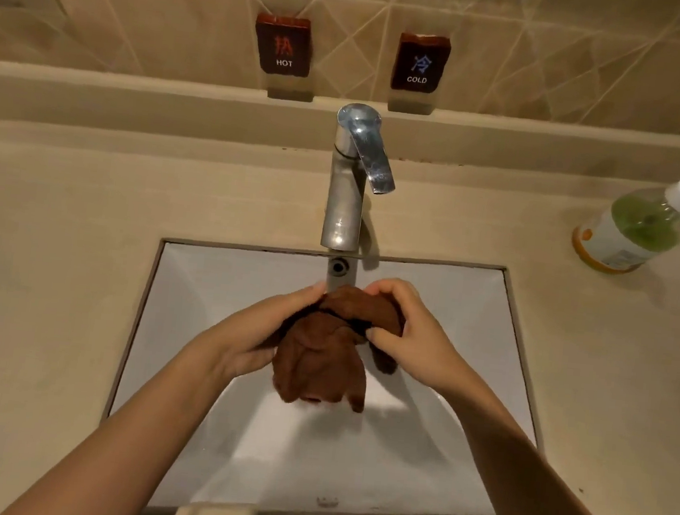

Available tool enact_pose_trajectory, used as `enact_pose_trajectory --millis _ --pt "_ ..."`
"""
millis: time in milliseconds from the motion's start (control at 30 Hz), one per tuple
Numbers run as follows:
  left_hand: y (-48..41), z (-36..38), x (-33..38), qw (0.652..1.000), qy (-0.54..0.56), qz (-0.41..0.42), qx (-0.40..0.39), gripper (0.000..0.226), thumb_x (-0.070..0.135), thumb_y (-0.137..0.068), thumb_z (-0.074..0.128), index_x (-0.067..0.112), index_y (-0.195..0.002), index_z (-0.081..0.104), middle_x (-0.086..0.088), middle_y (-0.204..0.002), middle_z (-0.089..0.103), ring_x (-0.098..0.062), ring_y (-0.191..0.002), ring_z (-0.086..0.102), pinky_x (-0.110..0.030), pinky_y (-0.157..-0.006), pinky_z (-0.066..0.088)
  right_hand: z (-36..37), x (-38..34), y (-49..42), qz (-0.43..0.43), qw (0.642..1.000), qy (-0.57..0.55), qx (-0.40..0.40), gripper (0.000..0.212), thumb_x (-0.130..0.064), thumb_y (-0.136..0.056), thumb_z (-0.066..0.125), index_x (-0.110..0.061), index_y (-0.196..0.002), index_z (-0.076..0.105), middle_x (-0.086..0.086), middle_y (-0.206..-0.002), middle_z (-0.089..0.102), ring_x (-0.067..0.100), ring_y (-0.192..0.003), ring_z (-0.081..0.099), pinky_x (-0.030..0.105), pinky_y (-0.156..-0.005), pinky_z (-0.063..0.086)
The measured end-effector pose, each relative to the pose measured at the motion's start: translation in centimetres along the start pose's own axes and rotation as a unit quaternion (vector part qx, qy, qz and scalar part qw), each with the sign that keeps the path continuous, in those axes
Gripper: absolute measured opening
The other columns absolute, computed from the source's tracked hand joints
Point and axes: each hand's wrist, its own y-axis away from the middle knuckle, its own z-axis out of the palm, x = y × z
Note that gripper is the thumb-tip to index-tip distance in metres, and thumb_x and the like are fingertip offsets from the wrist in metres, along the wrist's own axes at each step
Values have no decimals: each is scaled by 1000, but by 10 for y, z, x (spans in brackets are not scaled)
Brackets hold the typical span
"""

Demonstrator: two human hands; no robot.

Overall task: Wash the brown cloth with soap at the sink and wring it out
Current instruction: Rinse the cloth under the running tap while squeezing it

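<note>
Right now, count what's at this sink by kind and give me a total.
Brown cloth: 1
Hands: 2, left hand and right hand, both holding the cloth
Faucet: 1
Soap bottle: 1
Sink: 1
Wall signs: 2, HOT sign and COLD sign
Total: 8
</note>
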Motion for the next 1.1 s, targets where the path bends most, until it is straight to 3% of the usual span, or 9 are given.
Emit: enact_pose_trajectory --millis 67,100,167,267,367,500,700,867,1100 --pt "-17 0 -8 997 64 -8 47 41 41 -93 49 8 -109 67 -14 -107 70 -25 -101 66 -36 -93 49 -6 4 -3 36 997 0 -74 39 0 -83 58 -24 -114 52 -1 -118 52 4 -107 52 15 -89 43" --pt "-25 -1 -12 995 67 6 76 33 35 -93 51 8 -105 64 -13 -103 69 -25 -96 65 -37 -93 49 -11 3 -7 50 996 -14 -70 34 -3 -86 56 -22 -113 55 -1 -117 56 6 -106 55 18 -90 45" --pt "-34 -1 -19 991 59 38 116 15 22 -93 54 10 -102 56 -11 -97 63 -22 -89 63 -36 -88 50 -23 -14 -16 81 994 -69 18 19 -13 -93 51 -16 -109 60 2 -109 63 15 -100 61 29 -90 51" --pt "-39 0 -24 986 76 86 124 16 14 -93 53 11 -108 55 -9 -95 65 -20 -86 64 -30 -80 54 -46 -60 -35 96 973 -189 92 30 -27 -101 34 -11 -98 59 8 -90 67 19 -77 65 36 -77 56" --pt "-39 1 -22 982 72 127 118 25 13 -93 52 9 -118 54 -8 -101 66 -19 -91 64 -27 -79 55 -59 -105 -54 99 969 -220 61 46 -41 -100 31 -6 -97 61 10 -74 70 18 -61 66 34 -62 59" --pt "-38 6 -15 983 14 147 106 24 10 -93 52 10 -118 53 -5 -103 65 -16 -91 64 -23 -77 54 -58 -146 -78 195 947 -255 -11 47 -44 -98 37 -3 -90 60 8 -67 66 14 -50 62 24 -52 57" --pt "-38 7 -9 983 14 156 95 16 8 -95 50 16 -108 54 -4 -97 65 -14 -85 65 -22 -71 53 -49 -161 -98 280 918 -281 -15 42 -42 -98 37 -13 -70 48 -6 -38 38 5 -27 29 14 -29 24" --pt "-40 3 -7 980 23 179 84 22 8 -95 48 14 -116 52 -5 -103 64 -14 -91 64 -22 -75 53 -42 -159 -101 238 951 -196 20 49 -43 -98 34 -17 -57 38 -6 -33 31 6 -26 22 14 -30 16" --pt "-42 3 -4 979 15 188 74 22 7 -95 48 17 -114 53 -4 -102 65 -15 -91 64 -25 -80 53 -45 -156 -102 221 966 -133 34 49 -45 -97 36 -18 -57 38 -3 -46 31 7 -30 24 13 -31 20"
